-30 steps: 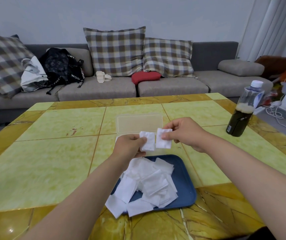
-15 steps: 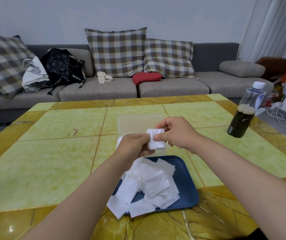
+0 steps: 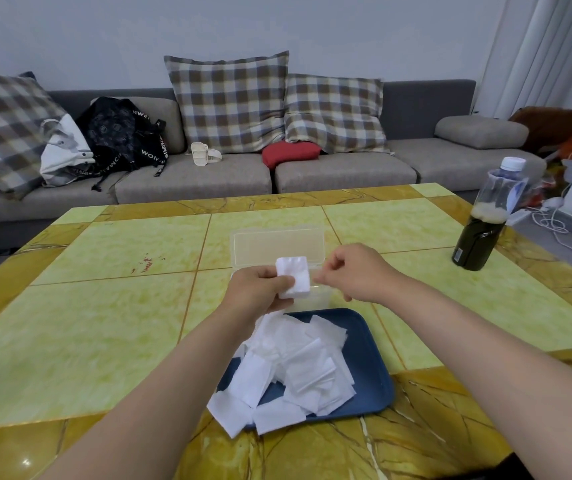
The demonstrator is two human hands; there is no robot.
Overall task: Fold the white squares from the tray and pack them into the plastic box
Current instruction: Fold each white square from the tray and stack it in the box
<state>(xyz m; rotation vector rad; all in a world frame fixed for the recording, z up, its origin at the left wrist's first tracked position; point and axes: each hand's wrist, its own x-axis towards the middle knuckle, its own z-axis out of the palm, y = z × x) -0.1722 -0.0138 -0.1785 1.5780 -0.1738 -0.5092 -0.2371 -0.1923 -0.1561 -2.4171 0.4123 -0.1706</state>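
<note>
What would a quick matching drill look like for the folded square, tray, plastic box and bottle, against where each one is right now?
Things:
1. folded square
2. tray
3. plastic box
4. bottle

Places:
A. far right of the table
B. nearest the person, holding loose white squares
C. pinched in the left hand
D. lid open, just beyond the hands

Pairs: 1-C, 2-B, 3-D, 4-A

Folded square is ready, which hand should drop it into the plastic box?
Left. The left hand already pinches the folded white square right above the open plastic box. The right hand is empty beside it.
</note>
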